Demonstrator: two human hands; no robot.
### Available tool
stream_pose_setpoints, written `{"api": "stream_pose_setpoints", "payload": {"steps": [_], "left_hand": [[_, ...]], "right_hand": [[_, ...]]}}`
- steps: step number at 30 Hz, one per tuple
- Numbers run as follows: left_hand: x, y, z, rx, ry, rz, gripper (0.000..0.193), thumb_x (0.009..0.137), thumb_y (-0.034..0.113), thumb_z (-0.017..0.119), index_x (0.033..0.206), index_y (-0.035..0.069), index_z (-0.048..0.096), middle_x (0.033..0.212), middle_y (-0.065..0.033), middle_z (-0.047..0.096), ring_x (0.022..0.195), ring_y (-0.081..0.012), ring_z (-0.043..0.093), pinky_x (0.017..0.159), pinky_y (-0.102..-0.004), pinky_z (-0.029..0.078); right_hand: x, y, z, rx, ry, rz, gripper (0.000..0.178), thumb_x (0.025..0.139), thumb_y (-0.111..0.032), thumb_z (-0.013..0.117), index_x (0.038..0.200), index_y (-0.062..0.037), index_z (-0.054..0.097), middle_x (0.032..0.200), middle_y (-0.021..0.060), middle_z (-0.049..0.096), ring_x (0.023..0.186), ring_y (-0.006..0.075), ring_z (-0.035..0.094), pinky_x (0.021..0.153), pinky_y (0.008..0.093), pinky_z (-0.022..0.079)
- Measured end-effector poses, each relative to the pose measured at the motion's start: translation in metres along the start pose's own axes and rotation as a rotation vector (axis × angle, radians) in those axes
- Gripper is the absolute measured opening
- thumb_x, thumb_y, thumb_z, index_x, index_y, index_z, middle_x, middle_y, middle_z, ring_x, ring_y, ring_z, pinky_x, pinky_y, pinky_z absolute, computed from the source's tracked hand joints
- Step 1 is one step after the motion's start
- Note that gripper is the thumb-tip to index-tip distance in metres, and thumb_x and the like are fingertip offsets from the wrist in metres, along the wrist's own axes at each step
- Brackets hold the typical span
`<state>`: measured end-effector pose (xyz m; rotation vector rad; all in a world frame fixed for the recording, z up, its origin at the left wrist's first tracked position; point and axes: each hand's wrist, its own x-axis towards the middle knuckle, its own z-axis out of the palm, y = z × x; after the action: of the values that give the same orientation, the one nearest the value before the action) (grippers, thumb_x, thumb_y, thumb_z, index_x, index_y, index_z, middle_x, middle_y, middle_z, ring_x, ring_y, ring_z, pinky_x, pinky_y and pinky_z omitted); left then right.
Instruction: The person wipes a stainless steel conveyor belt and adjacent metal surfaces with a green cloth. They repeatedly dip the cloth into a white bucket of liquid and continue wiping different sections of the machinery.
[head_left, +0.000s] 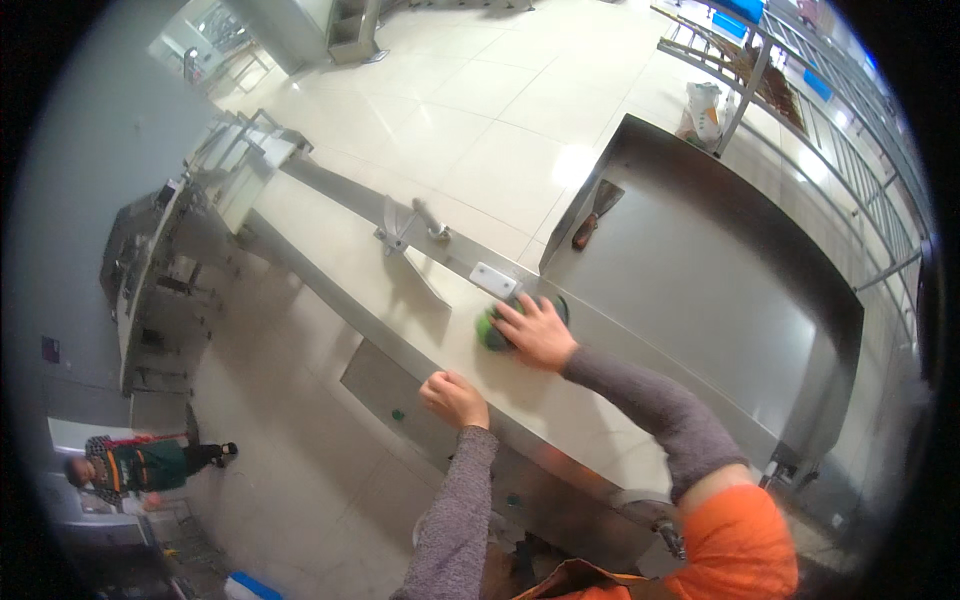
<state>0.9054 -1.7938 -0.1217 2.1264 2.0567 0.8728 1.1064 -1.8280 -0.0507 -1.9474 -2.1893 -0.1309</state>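
My right hand (540,335) reaches over the pale conveyor belt (510,385), its fingers spread and curled over a bright green thing (485,328) with a dark part. The hand covers most of it, and motion blurs the green, so its kind does not show. Above the belt's near edge, my left hand (455,400) is closed like a fist, with its fingers curled in. Whether anything is inside that hand is hidden. A white box with two dark dots (493,280) sits on the far rail, just beyond my right hand.
Beyond the belt stands a wide metal tray table (690,260) with a brown-handled knife (590,225) on it. A slanted guide plate (418,282) crosses the belt to the left. Green scraps (398,414) lie below the near edge. Another person (140,468) stands far left.
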Motion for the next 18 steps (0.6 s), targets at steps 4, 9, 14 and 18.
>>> {"api": "stream_pose_setpoints", "payload": {"steps": [4, 9, 14, 18], "left_hand": [[0.004, -0.007, -0.008, 0.024, -0.027, -0.058, 0.017, 0.093, 0.021, 0.052, 0.095, 0.004, 0.051, 0.102, -0.0156, 0.049, 0.099, -0.0329, 0.048, 0.088, -0.0464, 0.039], [-0.002, -0.009, 0.002, -0.043, -0.008, -0.033, 0.018, 0.093, 0.022, 0.052, 0.095, 0.004, 0.051, 0.102, -0.0151, 0.050, 0.099, -0.0323, 0.048, 0.090, -0.0474, 0.038], [0.001, -0.015, 0.001, -0.055, -0.034, -0.016, 0.016, 0.092, 0.021, 0.055, 0.094, 0.006, 0.051, 0.102, -0.0145, 0.050, 0.098, -0.0327, 0.048, 0.088, -0.0465, 0.039], [0.002, -0.017, 0.003, -0.122, -0.007, -0.001, 0.014, 0.091, 0.019, 0.055, 0.094, 0.007, 0.051, 0.102, -0.0150, 0.051, 0.099, -0.0343, 0.049, 0.085, -0.0456, 0.041]], "right_hand": [[-0.132, -0.005, -0.042, 0.020, -0.231, -0.303, 0.058, 0.076, -0.041, 0.070, 0.130, -0.0275, 0.053, 0.137, 0.0037, 0.045, 0.118, 0.0306, 0.044, 0.080, 0.0469, 0.046], [-0.131, -0.035, -0.049, 0.105, -0.332, -0.503, 0.063, 0.081, -0.033, 0.064, 0.140, -0.0320, 0.041, 0.137, 0.0063, 0.043, 0.115, 0.0304, 0.047, 0.081, 0.0476, 0.047], [-0.047, -0.053, -0.002, 0.081, -0.104, -0.334, 0.066, 0.074, -0.035, 0.069, 0.136, -0.0292, 0.048, 0.128, 0.0048, 0.047, 0.110, 0.0292, 0.047, 0.081, 0.0435, 0.044], [-0.016, -0.050, 0.005, 0.084, 0.017, -0.147, 0.046, 0.080, -0.028, 0.061, 0.125, -0.0227, 0.057, 0.119, 0.0056, 0.052, 0.108, 0.0288, 0.050, 0.081, 0.0437, 0.044]]}}
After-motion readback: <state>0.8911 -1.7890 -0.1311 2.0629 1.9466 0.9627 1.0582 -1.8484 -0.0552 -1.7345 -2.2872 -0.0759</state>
